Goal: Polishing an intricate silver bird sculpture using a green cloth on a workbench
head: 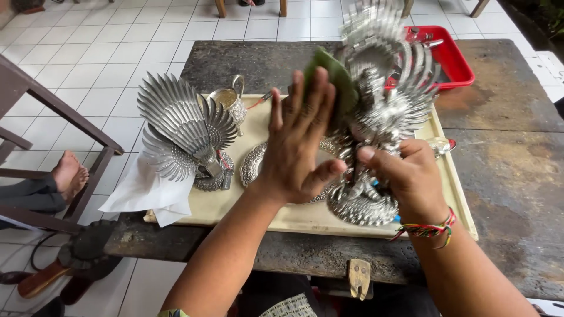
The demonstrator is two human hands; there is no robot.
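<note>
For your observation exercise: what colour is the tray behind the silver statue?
Red tray, seen clearly in the head view, at the table's far edge.

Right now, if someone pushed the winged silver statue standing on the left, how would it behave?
The statue would probably tip rather than slide: its fanned wings spread far wider than its small round base. It looks like stiff metal, likely heavy. The thin feather tips seem bendable, and the paper beside it offers no support.

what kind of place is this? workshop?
Most likely a small silver-craft workshop, semi-open, with a tiled floor. Cues: a worn dark workbench, ornate silver winged statues and a silver jug on a cream tray, and a red tool tray. The right hand grips one statue.
</note>
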